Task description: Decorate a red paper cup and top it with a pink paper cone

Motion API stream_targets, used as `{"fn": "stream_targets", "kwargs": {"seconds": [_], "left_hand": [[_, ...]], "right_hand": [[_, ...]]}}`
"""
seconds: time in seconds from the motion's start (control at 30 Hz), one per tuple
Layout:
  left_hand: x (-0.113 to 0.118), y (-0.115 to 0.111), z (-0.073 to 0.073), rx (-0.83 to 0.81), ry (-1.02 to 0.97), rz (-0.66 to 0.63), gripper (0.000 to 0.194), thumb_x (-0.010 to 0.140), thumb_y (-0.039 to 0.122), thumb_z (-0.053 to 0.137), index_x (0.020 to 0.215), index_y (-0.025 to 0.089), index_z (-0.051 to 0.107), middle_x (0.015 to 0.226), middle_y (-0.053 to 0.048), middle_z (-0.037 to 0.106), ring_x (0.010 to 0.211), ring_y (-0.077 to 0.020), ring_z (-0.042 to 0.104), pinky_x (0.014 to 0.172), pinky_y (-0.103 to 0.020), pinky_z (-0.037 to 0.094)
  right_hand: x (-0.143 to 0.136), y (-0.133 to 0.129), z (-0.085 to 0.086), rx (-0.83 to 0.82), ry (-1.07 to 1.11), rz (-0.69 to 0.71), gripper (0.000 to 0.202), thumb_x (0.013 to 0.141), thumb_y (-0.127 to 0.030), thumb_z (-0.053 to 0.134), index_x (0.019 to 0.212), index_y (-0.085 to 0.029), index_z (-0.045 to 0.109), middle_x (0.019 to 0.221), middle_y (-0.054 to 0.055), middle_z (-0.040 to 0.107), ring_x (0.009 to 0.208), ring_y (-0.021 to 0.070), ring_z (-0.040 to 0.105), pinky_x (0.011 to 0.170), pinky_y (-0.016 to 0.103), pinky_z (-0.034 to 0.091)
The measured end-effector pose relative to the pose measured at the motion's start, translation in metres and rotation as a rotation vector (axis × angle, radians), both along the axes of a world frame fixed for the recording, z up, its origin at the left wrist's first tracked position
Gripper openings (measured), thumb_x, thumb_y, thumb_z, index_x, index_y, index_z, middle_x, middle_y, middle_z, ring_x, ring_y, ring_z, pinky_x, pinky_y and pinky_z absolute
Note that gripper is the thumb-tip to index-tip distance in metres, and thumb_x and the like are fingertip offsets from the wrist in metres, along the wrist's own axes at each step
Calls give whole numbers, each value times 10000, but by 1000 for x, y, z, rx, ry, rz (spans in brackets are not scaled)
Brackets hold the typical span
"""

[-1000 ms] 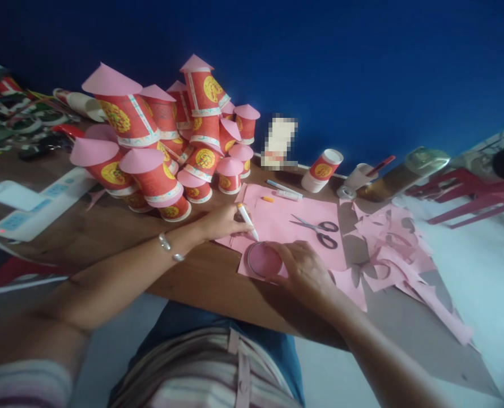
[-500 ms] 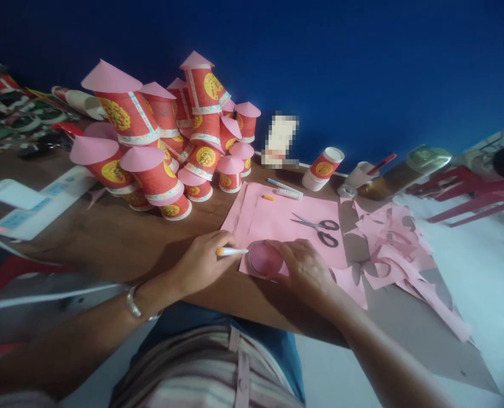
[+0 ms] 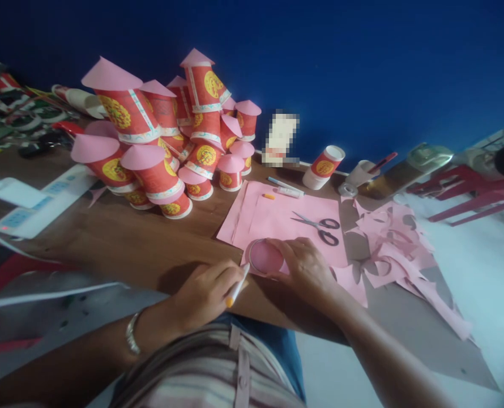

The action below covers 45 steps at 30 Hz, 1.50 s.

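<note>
My left hand (image 3: pixel 212 292) is closed around a white pen (image 3: pixel 238 286) with an orange end. The pen's tip meets the lower left rim of a clear round ring (image 3: pixel 252 247), which lies flat on pink paper (image 3: pixel 273 224). My right hand (image 3: pixel 303 263) grips the ring from its right side, the fingers curved over its edge and hiding part of it. Beyond my hands, dark-handled scissors (image 3: pixel 320 225) rest on the pink sheets. An orange pen cap (image 3: pixel 268 196) and a white marker (image 3: pixel 290 192) lie farther back.
Red cups with pink paper cones (image 3: pixel 150 164) stand stacked at the back left. A red-and-white cup (image 3: pixel 324 167) stands near the blue wall. Pink paper scraps (image 3: pixel 400 243) spread over the right side. A white power strip (image 3: pixel 43 204) lies at the left.
My left hand has come down toward me, and the pen has swung from pointing right to pointing up, moving along the ring's lower left edge. My right hand stays on the ring.
</note>
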<state>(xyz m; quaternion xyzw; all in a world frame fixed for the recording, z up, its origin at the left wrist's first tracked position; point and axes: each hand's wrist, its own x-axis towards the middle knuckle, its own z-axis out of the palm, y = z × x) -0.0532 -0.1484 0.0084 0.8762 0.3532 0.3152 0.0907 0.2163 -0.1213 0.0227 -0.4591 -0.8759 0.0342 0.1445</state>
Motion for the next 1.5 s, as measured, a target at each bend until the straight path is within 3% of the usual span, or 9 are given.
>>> {"fn": "stream_targets", "kwargs": {"seconds": [0.37, 0.5, 0.6, 0.73, 0.9, 1.03, 1.17, 1.37, 1.5], "left_hand": [[10, -12, 0, -11, -14, -10, 133, 981, 109, 637, 978, 234, 681, 854, 1, 755, 792, -138, 749, 709, -237, 568], [13, -7, 10, -16, -125, -21, 108, 1000, 147, 673, 1056, 237, 654, 903, 3, 783, 828, -135, 769, 762, -245, 596], [15, 11, 27, 32, -258, 18, 179, 979, 146, 722, 1110, 242, 646, 946, -4, 794, 886, -137, 780, 826, -245, 611], [25, 51, 49, 130, -416, 114, 143, 966, 143, 733, 1036, 237, 651, 988, -19, 791, 949, -151, 763, 881, -283, 606], [57, 113, 58, 159, -511, 96, 47, 1005, 183, 663, 1018, 217, 633, 1053, -53, 746, 1064, -188, 701, 986, -369, 576], [76, 162, 49, 177, -490, 33, 38, 1014, 168, 619, 1018, 203, 633, 1054, -67, 705, 1049, -186, 672, 991, -360, 560], [74, 194, 23, 108, -383, -82, 48, 1003, 156, 607, 994, 190, 641, 1070, -86, 682, 1053, -194, 674, 967, -343, 566], [43, 203, -9, 34, -105, -147, 222, 1012, 96, 535, 1173, 186, 658, 1192, -107, 694, 1160, -214, 679, 1034, -396, 562], [34, 204, -14, 46, -16, -141, 282, 999, 61, 512, 1198, 182, 670, 1219, -118, 690, 1146, -215, 692, 973, -363, 582]], "right_hand": [[1, 0, -3, -9, -3, -4, 561, 892, -359, 860, 1356, -149, 622, 1094, 149, 819, 925, 297, 757, 921, 440, 508], [0, 0, -3, 6, 6, -4, 492, 923, -335, 813, 1343, -151, 634, 1060, 144, 823, 890, 286, 754, 905, 440, 507], [0, 0, -5, 16, 10, 1, 499, 902, -270, 806, 1356, -162, 629, 1070, 136, 822, 910, 284, 750, 913, 439, 507], [0, 0, -5, 36, 10, 0, 549, 851, -219, 836, 1351, -148, 620, 1052, 127, 817, 916, 287, 740, 891, 426, 520], [-3, -1, -2, 21, 15, -21, 478, 881, -194, 793, 1331, -169, 632, 1032, 123, 807, 915, 295, 733, 848, 425, 542], [-6, -4, 2, 31, 36, -39, 458, 897, -238, 792, 1322, -185, 630, 1056, 128, 797, 951, 300, 733, 875, 444, 561], [-7, -7, 8, -15, 45, -49, 486, 912, -208, 760, 1372, -195, 606, 1138, 136, 787, 1049, 308, 734, 906, 458, 581], [-3, -5, 12, -86, 70, -24, 680, 890, -255, 811, 1508, -210, 530, 1546, 182, 618, 1382, 360, 611, 1103, 575, 560], [-5, -4, 13, -137, 78, -7, 730, 874, -254, 833, 1536, -221, 526, 1531, 171, 637, 1399, 362, 603, 1147, 601, 537]]}}
